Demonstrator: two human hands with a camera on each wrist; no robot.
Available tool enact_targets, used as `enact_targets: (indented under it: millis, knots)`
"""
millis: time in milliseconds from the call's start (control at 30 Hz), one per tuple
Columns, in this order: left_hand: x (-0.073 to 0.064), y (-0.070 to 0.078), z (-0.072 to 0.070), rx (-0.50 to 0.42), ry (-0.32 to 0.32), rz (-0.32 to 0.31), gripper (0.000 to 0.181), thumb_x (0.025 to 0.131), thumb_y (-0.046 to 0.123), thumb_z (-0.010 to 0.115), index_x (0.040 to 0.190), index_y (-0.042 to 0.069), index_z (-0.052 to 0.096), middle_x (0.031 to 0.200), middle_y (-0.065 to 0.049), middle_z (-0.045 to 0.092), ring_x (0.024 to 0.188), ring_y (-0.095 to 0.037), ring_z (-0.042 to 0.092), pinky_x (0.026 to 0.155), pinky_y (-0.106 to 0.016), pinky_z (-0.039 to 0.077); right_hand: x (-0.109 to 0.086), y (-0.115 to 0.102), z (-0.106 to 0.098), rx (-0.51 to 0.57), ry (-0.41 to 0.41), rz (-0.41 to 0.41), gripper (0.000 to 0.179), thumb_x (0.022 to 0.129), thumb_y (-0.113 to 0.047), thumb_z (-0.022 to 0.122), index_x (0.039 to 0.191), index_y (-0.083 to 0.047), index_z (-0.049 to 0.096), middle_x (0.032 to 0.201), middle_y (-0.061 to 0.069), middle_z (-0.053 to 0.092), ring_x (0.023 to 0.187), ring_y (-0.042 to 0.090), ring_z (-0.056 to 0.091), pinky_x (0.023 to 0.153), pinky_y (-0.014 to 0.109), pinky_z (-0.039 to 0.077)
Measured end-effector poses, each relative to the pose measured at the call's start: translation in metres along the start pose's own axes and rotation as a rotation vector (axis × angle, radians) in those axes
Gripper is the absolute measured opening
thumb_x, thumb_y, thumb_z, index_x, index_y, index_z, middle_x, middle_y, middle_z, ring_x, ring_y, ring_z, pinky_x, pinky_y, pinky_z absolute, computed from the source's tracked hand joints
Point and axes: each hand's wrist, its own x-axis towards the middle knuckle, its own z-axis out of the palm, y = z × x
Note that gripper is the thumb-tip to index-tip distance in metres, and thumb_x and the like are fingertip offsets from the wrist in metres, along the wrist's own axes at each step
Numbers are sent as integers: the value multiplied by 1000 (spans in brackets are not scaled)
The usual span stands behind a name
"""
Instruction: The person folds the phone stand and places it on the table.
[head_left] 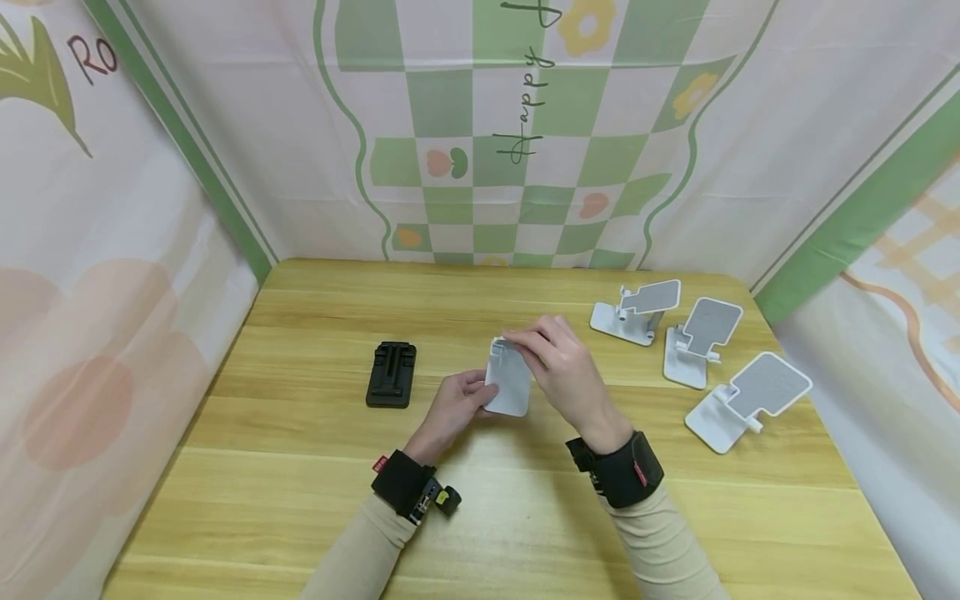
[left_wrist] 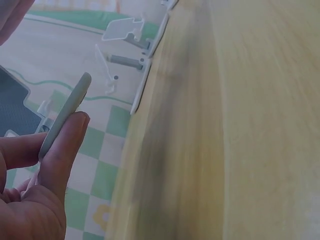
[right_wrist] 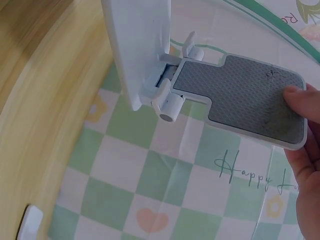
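Above the middle of the table, a white folding phone stand (head_left: 512,388) is held between both hands. My left hand (head_left: 452,407) pinches the edge of its base, thumb on one face and fingers behind; the left wrist view shows this base (left_wrist: 65,117) edge-on. With thumb and fingers, my right hand (head_left: 568,377) grips the far end of the support plate. In the right wrist view that plate carries a grey textured pad (right_wrist: 245,97) and stands folded out at an angle from the white base (right_wrist: 140,45), small hooked lips beside the hinge.
Left of the hands, a black phone stand (head_left: 391,375) lies folded flat on the wooden table (head_left: 315,500). Three white stands with grey pads stand unfolded at the right: one at the back (head_left: 630,321), one in the middle (head_left: 686,367), one nearer (head_left: 722,421). Printed cloth (head_left: 442,100) hangs behind.
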Motion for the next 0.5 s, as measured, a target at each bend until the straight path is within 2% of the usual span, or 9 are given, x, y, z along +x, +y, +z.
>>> enact_targets:
  millis: [133,267,367,500]
  knots:
    - [2,2,0,-36,6,8,44,94,16,56,130,-9,49,119,-22,63,98,-22,64,81,-33,55,-3,-3,6,-28,-50,-60,20,82,1,67,100,-5,72,85,3,58,80,15,49,63,28,49]
    - [4,8,-3,-53,30,31,44,93,14,56,129,-10,49,121,-22,61,100,-23,64,82,-33,55,-8,-6,15,-44,-105,-129,20,80,3,67,98,-5,71,94,6,63,88,17,55,74,29,53]
    - [4,10,-5,-42,41,31,44,93,15,56,128,-10,50,120,-23,62,100,-23,64,81,-34,56,-11,-7,19,-47,-115,-140,21,80,4,67,99,-6,71,97,6,64,93,17,56,79,30,54]
    - [3,9,-7,-34,43,21,45,93,17,57,128,-9,50,120,-23,62,99,-23,64,81,-32,56,-13,-7,22,-48,-120,-146,22,79,5,68,98,-5,71,97,5,64,94,17,56,79,29,54]
